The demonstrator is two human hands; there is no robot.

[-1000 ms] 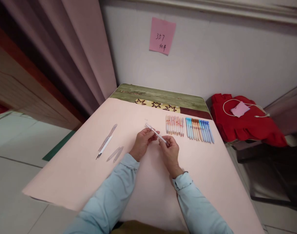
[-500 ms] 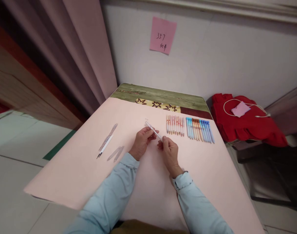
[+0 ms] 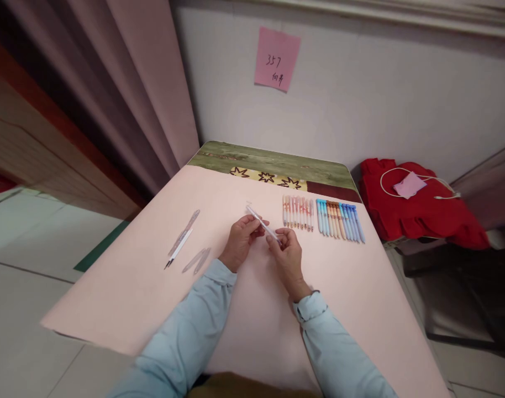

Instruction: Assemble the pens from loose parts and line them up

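Both hands hold one thin, clear pen (image 3: pixel 261 222) slantwise above the pink table cover (image 3: pixel 252 309). My left hand (image 3: pixel 241 241) pinches its upper part and my right hand (image 3: pixel 288 257) pinches its lower end. Just beyond my right hand lies a row of several pink and orange pens (image 3: pixel 298 212), and beside it a row of several blue and orange pens (image 3: pixel 340 221). At the left of the cover lie a white refill with a dark tip (image 3: pixel 178 250), a clear barrel (image 3: pixel 187 226) and two small clear pieces (image 3: pixel 198 261).
A green table edge with a leaf-patterned strip (image 3: pixel 269 178) shows beyond the pink cover. A red cloth (image 3: pixel 418 213) with a white cable and a pink slip lies to the right. A pink note (image 3: pixel 276 59) hangs on the wall; curtains hang at left.
My right hand slid up along the pen toward the left hand, then settled slightly lower again. The pen stays held between both hands.
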